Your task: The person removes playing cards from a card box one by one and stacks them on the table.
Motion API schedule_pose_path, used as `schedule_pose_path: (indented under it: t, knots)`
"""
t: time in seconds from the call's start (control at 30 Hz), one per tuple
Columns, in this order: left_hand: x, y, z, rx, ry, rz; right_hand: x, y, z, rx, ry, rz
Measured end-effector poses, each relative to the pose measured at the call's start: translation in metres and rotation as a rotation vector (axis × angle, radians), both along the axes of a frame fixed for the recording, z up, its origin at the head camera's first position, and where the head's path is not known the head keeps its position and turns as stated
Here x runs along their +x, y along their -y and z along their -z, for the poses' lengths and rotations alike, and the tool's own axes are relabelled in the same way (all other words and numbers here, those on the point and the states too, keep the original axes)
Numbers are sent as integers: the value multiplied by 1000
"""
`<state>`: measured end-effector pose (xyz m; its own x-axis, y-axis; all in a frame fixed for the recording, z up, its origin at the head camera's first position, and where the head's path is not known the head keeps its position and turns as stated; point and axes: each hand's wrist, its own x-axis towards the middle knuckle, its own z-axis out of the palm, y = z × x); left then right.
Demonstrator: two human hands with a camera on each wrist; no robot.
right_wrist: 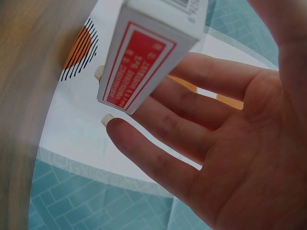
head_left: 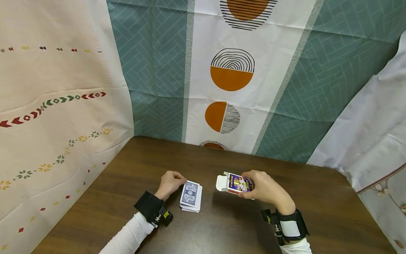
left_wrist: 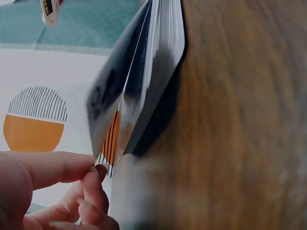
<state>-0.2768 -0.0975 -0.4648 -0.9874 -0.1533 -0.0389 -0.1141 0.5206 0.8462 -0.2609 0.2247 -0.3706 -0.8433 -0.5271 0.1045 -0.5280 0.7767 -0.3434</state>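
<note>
In the head view my left hand (head_left: 169, 184) is at the upper left corner of a stack of playing cards (head_left: 191, 194), whose backs are blue and white. The left wrist view has the thumb and a finger pinching the corner of the top card (left_wrist: 109, 88), bent up off the pile beneath. To the right, my right hand (head_left: 266, 188) grips a card box (head_left: 238, 183) with a purple and yellow picture, raised over the table. Its white end flap (head_left: 221, 183) hangs open toward the left. A red printed side panel of the box shows in the right wrist view.
The dark brown wooden table (head_left: 152, 155) runs back to a hanging curtain (head_left: 158, 88) in teal and white with orange circles. A cream cloth (head_left: 63, 134) hangs along the left side, a white one (head_left: 364, 141) along the right.
</note>
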Motion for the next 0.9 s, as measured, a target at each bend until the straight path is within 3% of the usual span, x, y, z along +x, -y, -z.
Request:
schedule_pose_path:
  t: [0.3, 0.6, 0.9]
  knots:
    - [-1, -3, 0, -35, 5, -15, 1, -3, 1, -19, 6, -16]
    - [3, 0, -2, -133, 44, -20, 1, -4, -1, -22, -1, -8]
    - [3, -3, -4, -150, 76, -18, 0, -6, -2, -27, 5, 5]
